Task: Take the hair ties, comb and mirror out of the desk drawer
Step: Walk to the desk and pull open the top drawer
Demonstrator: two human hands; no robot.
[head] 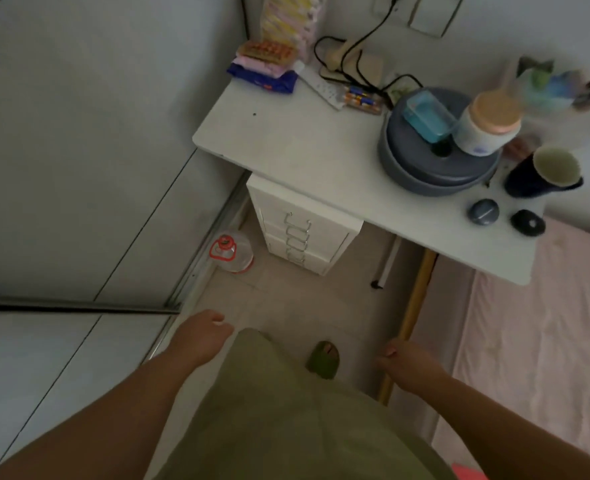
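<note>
A white desk (286,140) stands ahead with a white drawer unit (304,230) under its left end. All its drawers are closed, each with a metal handle (297,221). No hair ties, comb or mirror are visible. My left hand (202,336) hangs low at my side, fingers loosely curled, holding nothing. At the other side, my right hand (404,367) is loosely closed and empty. Both hands are well short of the drawers.
On the desk are a grey round appliance (435,168) with a blue box, a jar (487,124), a dark mug (546,173), batteries, snack packs (266,69) and cables. A water jug (233,251) sits on the floor left of the drawers. A pink bed (529,341) lies at right.
</note>
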